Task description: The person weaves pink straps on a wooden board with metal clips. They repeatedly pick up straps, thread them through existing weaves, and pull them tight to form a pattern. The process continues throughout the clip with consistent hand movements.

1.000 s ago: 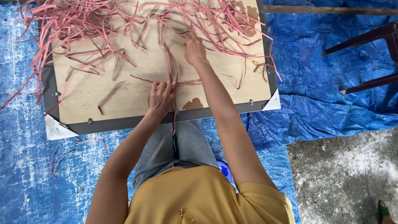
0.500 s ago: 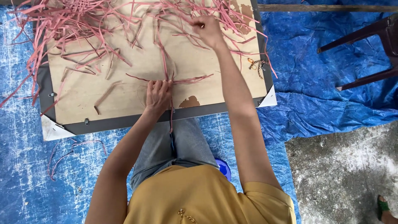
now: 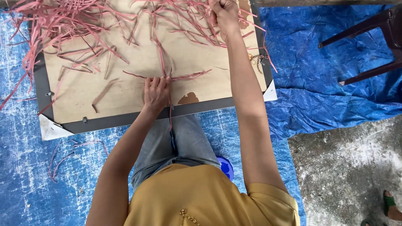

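Pink strips point(image 3: 125, 25) lay scattered over a flat tan board point(image 3: 125, 88) on the blue tarp point(image 3: 25, 167), the densest tangle piled toward eleven o'clock and a looser spray toward one o'clock. The left hand point(image 3: 156, 93) rested flat near the board's six o'clock edge, fingers extended and pressing down where several strips crossed, one strand trailing off the edge toward the lap. The right hand point(image 3: 225, 13) reached far to twelve o'clock, its grip curled closed around a few strips, though how many it held could not be told. Judging by the layout, the work looked barely begun: only a small crossing of strips sat under the left hand, while nearly all the material remained loose and unordered. The strips were too many and too tangled to count. One board was visible, with two pale corner pieces showing at its near corners, and a stray loop of strip point(image 3: 75, 150) lay on the tarp at eight o'clock. A dark chair point(image 3: 364, 37) stood at two o'clock, well apart.
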